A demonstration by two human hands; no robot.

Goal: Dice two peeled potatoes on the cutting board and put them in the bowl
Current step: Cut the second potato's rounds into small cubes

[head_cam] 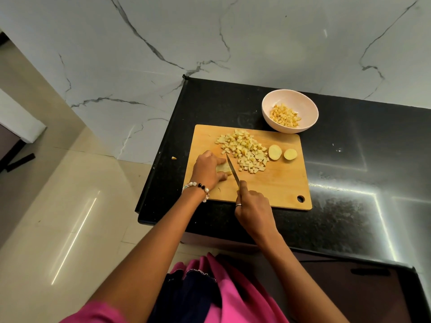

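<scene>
A wooden cutting board [279,183] lies on the black counter. On its left part my left hand [207,170] holds down a potato piece [222,168], fingers curled over it. My right hand [253,209] grips a knife [233,170] whose blade rests against the right side of that piece. A pile of diced potato [247,151] covers the board's middle. Two potato slices [282,153] lie to the right of the pile. A pale pink bowl [303,106] behind the board holds diced potato [285,115].
The black counter [349,171] stretches to the right and ends at an edge just left of the board. A stray potato bit [173,158] lies on the counter left of the board. A marble wall rises behind. Tiled floor lies to the left.
</scene>
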